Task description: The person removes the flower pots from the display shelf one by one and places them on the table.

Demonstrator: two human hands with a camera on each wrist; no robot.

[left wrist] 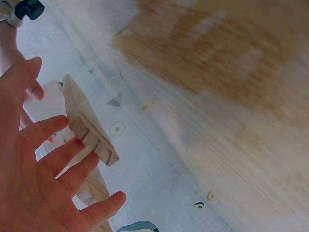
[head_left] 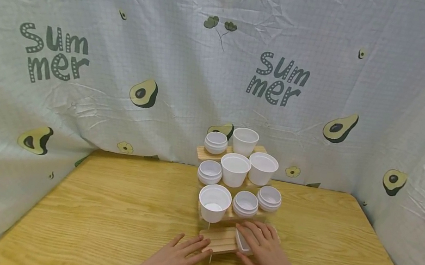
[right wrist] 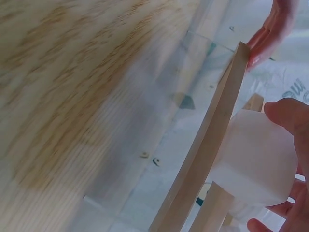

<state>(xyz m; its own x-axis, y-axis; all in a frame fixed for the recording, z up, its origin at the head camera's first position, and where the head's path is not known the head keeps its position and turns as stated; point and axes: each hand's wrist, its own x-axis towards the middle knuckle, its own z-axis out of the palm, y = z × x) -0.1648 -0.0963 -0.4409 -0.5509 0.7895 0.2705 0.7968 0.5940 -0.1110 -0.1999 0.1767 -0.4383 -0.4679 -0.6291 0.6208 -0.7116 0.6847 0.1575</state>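
My right hand (head_left: 269,257) grips a white squarish plastic container (head_left: 243,242) on the lowest wooden shelf (head_left: 219,240) of a tiered stand. In the right wrist view the thumb lies against one side of this container (right wrist: 258,157), and the other fingers are partly hidden behind it. My left hand (head_left: 169,263) is spread, its fingertips at the left end of the same shelf. The left wrist view has those fingers touching the grooved wooden end (left wrist: 91,137), with nothing held.
Above, the stand's upper shelves carry several white tapered cups (head_left: 235,170) and several low round white jars (head_left: 245,204). Clear side panels support the shelves on a wood-grain table (head_left: 131,213). A patterned curtain (head_left: 188,77) hangs behind and along both sides.
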